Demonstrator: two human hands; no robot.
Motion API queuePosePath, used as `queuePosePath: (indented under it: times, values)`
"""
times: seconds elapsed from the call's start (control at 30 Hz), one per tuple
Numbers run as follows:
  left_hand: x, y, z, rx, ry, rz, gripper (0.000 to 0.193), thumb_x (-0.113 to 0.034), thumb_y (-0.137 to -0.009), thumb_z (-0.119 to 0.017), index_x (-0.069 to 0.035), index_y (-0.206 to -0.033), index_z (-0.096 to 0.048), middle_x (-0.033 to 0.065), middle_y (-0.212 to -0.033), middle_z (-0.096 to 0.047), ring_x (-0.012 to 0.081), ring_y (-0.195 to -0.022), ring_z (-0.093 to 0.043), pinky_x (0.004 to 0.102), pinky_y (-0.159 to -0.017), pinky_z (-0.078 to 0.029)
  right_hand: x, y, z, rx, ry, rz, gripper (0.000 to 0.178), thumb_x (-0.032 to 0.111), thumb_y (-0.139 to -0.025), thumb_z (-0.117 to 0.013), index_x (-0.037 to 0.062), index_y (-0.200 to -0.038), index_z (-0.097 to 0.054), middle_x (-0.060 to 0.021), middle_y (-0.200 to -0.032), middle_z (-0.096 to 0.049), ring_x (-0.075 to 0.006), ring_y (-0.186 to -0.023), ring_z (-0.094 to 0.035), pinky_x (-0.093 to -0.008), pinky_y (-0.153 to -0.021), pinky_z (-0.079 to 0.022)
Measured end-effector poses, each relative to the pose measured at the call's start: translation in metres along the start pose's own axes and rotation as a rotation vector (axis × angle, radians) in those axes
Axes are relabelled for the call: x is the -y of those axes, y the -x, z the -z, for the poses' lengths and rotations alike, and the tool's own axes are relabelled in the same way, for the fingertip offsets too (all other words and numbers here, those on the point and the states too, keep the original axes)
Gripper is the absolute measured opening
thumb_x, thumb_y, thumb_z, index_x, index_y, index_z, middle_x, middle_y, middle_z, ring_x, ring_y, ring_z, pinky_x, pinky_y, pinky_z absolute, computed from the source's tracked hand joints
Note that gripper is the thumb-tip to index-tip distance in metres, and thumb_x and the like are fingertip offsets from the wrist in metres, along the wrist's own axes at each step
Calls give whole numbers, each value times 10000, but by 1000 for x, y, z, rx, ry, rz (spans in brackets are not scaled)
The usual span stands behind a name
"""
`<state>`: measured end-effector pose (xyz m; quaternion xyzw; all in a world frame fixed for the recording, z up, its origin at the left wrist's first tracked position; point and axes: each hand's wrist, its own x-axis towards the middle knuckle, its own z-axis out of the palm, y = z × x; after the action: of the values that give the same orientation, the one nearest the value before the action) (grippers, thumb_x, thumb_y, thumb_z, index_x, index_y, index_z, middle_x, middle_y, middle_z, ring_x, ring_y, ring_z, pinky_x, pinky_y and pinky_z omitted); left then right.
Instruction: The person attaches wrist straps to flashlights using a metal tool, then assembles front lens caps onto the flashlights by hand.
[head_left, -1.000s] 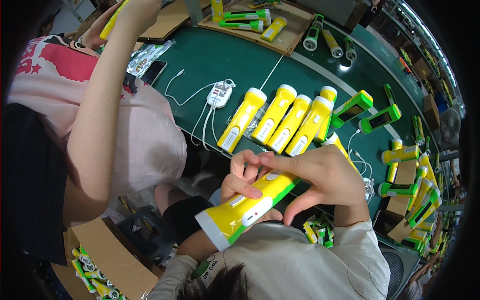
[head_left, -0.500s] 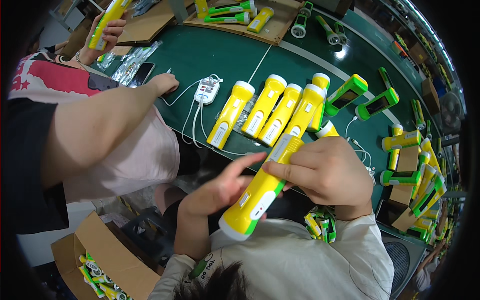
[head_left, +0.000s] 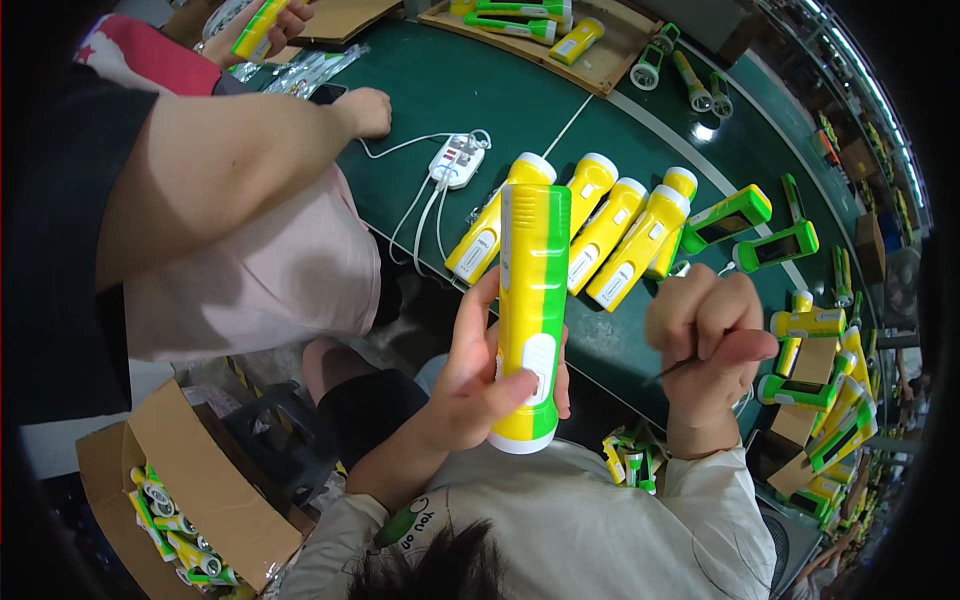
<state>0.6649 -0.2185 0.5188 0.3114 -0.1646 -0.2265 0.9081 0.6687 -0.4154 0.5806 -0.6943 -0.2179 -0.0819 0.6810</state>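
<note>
A yellow and green flashlight [head_left: 535,270] stands nearly upright in front of me, its white-rimmed head toward me. My left hand [head_left: 475,370] is wrapped round its lower part, with the thumb on the white switch panel. My right hand [head_left: 710,345] is raised to the right, apart from the flashlight. Its fingers are curled in and slightly blurred; whether something small is in them is hidden. Beyond the held flashlight, a row of similar yellow flashlights [head_left: 640,245] lies on the green table [head_left: 450,90].
On my left a co-worker's hand [head_left: 290,20] holds another flashlight [head_left: 262,28]. A white power strip [head_left: 457,160] with cables lies nearby. Green lamps with dark panels [head_left: 735,215] stand to the right. A wooden tray [head_left: 600,80] is at the back, and a cardboard box [head_left: 215,480] sits lower left.
My left hand has closed round the flashlight, which has turned from tilted to nearly upright. My right hand has let go of it and moved right. The view has shifted slightly.
</note>
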Motion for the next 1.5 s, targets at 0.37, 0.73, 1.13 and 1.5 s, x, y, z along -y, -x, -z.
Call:
queuePosePath:
  times: [0.37, 0.73, 1.13, 1.5]
  values:
    - [-2, 2, -9, -80, -40, -96, 754, -528, -898, -470, -104, -1393, -90, 162, -904, -467, 250, -622, -626, 395, -546, -575, -8, 9, -29, -124, -429, -8, 276, 253, -938, -533, 145, -918, -279, -137, -840, -452, -144, -578, -424, -273, -500, -381]
    - [-6, 8, -6, 21, 116, -97, 805, -405, -918, -518, -194, -1423, 72, 173, -1036, -462, 250, -771, -603, 380, -691, -536, -20, 12, -31, 84, -313, 250, 380, 110, -854, -649, 131, -919, -274, -159, -854, -499, -202, -636, -491, -312, -548, -447]
    - [0, 6, -2, 15, 166, -178, 822, -337, -881, -597, -158, -1418, -2, 175, -1030, -462, 237, -741, -608, 369, -691, -555, -22, 12, -47, 8, -279, 107, 405, 267, -849, -656, 173, -875, -263, -56, -786, -443, -152, -556, -448, -298, -452, -467]
    - [0, 8, -8, -60, 156, -162, 776, -281, -894, -560, -149, -1409, 6, 166, -1038, -458, 236, -760, -596, 388, -675, -553, -36, 9, -44, 117, -494, 228, 319, 127, -898, -588, 105, -945, -273, -180, -929, -451, -192, -660, -496, -306, -583, -490]
